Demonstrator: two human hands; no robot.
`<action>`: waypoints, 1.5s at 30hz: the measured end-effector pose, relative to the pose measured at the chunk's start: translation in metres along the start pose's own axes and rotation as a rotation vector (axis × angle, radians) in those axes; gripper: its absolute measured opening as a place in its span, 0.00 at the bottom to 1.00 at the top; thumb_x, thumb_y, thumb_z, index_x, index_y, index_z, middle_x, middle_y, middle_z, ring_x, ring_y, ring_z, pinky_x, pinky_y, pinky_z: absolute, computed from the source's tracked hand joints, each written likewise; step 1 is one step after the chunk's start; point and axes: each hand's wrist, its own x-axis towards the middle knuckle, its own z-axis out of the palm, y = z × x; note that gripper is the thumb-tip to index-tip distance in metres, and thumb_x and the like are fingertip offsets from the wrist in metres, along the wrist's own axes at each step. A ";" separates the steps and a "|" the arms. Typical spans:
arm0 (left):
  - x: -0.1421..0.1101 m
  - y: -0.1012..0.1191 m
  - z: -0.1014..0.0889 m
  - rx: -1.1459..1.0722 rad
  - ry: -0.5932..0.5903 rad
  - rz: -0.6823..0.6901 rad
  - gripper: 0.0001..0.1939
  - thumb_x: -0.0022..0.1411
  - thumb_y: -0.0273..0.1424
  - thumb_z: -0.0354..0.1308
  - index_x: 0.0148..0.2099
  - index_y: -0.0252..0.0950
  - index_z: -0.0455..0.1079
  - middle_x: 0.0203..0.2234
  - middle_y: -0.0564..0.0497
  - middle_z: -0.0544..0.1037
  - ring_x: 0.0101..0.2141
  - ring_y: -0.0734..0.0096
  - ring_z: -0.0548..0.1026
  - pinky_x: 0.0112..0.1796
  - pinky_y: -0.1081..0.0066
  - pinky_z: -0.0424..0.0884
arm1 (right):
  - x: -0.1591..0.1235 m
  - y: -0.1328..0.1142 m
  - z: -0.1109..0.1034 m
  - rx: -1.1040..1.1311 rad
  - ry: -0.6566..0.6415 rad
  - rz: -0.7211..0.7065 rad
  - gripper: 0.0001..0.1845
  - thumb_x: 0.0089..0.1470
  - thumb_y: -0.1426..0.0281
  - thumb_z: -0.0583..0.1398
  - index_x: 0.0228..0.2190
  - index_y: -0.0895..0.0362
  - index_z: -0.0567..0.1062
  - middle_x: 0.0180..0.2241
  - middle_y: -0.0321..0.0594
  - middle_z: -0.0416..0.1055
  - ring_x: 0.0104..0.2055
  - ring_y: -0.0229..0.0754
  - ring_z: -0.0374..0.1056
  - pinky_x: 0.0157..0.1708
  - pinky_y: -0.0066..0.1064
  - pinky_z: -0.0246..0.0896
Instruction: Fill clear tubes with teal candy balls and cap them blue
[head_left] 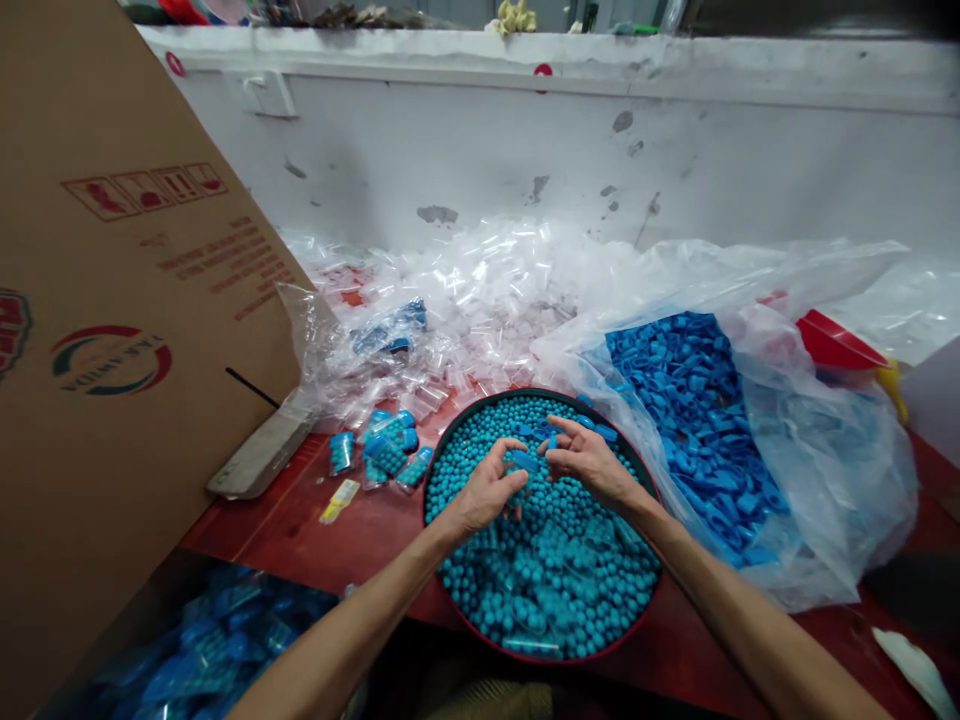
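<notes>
A round tub [541, 658] full of turquoise beads [480, 440] sits in front of me, and both hands are over it. My left hand [487, 490] is closed around a small clear container with a blue top [523, 461]; its lower part is hard to make out. Close beside it, my right hand [589, 460] pinches a small blue plastic piece [553, 441] between thumb and fingers. Several more blue pieces [606, 432] lie on the beads at the tub's far right side. Clear empty containers [536, 640] rest on the beads near the front.
Right of the tub, an open plastic bag [810, 450] holds many blue caps [697, 420]. Filled containers [386, 450] lie to the left, with a pile of clear containers [480, 300] behind. A cardboard box [150, 260] stands left; a red scoop [836, 342] lies far right.
</notes>
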 end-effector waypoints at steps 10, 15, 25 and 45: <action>-0.003 0.008 0.007 0.005 0.090 0.082 0.30 0.54 0.33 0.51 0.58 0.42 0.47 0.22 0.57 0.63 0.16 0.82 0.58 0.18 0.79 0.57 | -0.017 -0.003 0.022 -0.715 -0.115 -0.255 0.35 0.46 0.59 0.57 0.53 0.59 0.56 0.45 0.48 0.64 0.43 0.47 0.63 0.41 0.38 0.59; -0.005 0.007 0.012 -0.024 0.157 0.135 0.21 0.54 0.32 0.52 0.51 0.38 0.55 0.24 0.56 0.64 0.20 0.81 0.59 0.23 0.79 0.58 | -0.022 0.008 0.031 -0.939 -0.084 -0.373 0.48 0.38 0.59 0.62 0.55 0.61 0.46 0.49 0.54 0.58 0.44 0.51 0.62 0.40 0.41 0.60; -0.003 -0.002 0.018 0.002 0.337 0.160 0.11 0.52 0.31 0.52 0.40 0.36 0.60 0.17 0.59 0.57 0.19 0.81 0.57 0.22 0.79 0.54 | -0.015 0.011 0.042 -1.122 0.027 -0.491 0.32 0.40 0.64 0.58 0.47 0.62 0.56 0.41 0.50 0.64 0.37 0.48 0.66 0.32 0.35 0.62; -0.026 -0.007 -0.121 0.625 0.915 0.145 0.21 0.49 0.30 0.51 0.47 0.33 0.61 0.29 0.50 0.72 0.31 0.68 0.70 0.35 0.68 0.66 | -0.011 0.004 0.054 -1.273 -0.548 -0.417 0.23 0.49 0.54 0.53 0.42 0.57 0.68 0.35 0.43 0.68 0.37 0.42 0.64 0.35 0.30 0.57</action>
